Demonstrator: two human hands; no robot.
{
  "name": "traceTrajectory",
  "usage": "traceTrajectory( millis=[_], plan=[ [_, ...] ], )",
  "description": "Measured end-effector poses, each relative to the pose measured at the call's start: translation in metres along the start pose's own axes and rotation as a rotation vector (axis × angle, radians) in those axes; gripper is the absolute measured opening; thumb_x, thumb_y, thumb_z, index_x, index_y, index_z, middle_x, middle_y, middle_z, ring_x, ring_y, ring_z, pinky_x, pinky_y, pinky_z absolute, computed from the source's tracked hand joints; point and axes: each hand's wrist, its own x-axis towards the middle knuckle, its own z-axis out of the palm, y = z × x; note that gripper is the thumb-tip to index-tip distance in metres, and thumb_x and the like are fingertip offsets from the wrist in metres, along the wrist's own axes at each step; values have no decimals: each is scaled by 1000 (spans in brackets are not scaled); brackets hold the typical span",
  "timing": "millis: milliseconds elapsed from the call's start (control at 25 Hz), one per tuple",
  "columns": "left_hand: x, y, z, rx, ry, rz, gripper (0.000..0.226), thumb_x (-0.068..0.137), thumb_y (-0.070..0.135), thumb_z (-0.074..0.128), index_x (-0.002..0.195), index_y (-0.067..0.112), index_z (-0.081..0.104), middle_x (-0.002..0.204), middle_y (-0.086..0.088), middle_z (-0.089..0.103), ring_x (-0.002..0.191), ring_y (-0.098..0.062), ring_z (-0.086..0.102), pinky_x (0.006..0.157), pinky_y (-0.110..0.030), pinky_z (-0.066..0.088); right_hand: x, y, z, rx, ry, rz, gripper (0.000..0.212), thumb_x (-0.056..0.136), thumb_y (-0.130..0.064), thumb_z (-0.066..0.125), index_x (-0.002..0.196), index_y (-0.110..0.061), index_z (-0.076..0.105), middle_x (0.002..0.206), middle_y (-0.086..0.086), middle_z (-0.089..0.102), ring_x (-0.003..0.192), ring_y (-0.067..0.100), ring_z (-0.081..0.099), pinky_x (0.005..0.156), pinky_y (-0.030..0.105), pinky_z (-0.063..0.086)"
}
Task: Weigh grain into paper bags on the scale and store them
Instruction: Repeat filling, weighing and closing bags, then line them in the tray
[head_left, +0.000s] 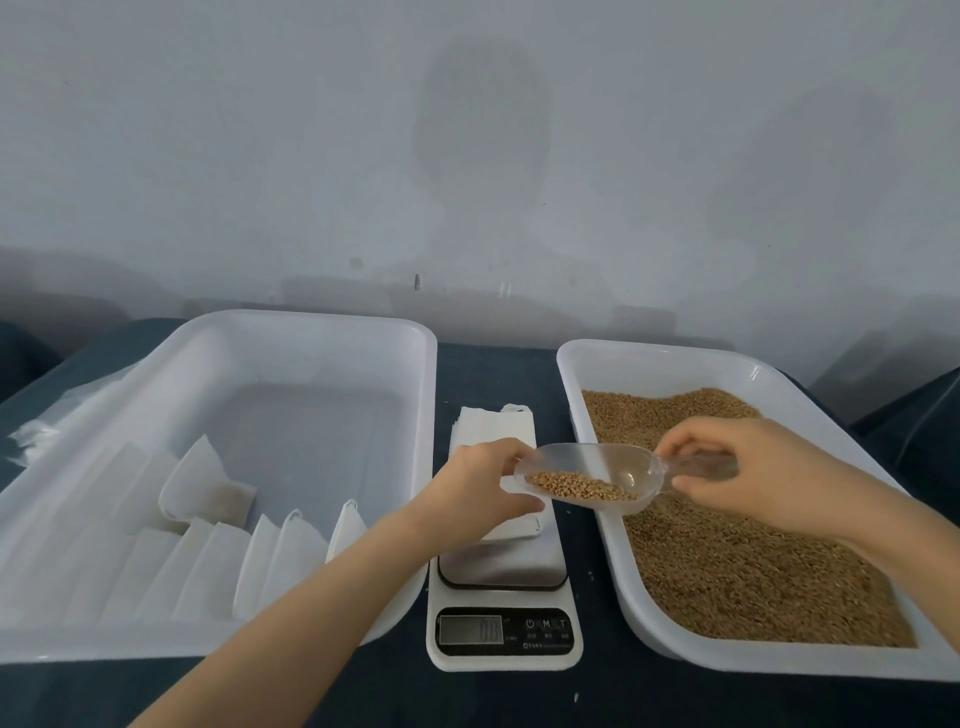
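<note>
The scoop (592, 462) is clear, glossy plastic. The left tray (311, 322) and right tray (649, 353) are smooth white plastic with a soft sheen. The paper bags (208, 478) look matt white. The scale (504, 660) has a brushed metal platform on a white plastic body. The grain (753, 571) is rough and brown. Under it all lies dark matt cloth (493, 369).

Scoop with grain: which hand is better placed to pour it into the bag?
Right. The right hand pinches the scoop by its handle, mouth beside the paper bag; the left hand holds that bag on the scale.
</note>
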Motion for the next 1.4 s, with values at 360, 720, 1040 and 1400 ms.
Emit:
traceTrajectory(
  millis=[360,720,1040,1400],
  plan=[
    [9,4,12,657,-325,-196,49,85,34,70,123,9,54,124,-9,56,105,-27,59,84,-30,44,-17,40,11,118,183,130,23,79,-25,69,95,-38,60,94,-26,64,89,-8,59,64,10,43],
    [6,1,13,587,-117,-117,17,93,8,44,95,10,61,87,-5,57,77,-22,57,69,-30,48,-2,88,55,-57,176,381,16,87,-28,62,97,-25,50,94,-11,59,73,1,61,53,17,51],
    [1,4,-5,-132,234,-161,21,78,29,75,64,24,60,70,12,69,66,-3,63,62,-15,49,6,90,57,-57,150,444,16,89,-29,61,99,-24,49,98,-7,59,72,4,62,52,17,49],
    [4,3,-2,-147,236,-169,23,80,27,67,83,32,45,71,11,58,60,-3,57,49,-11,42,-1,2,52,-77,452,161,42,84,-38,55,122,-19,51,113,-11,58,97,-2,54,86,16,45]
  ],
)
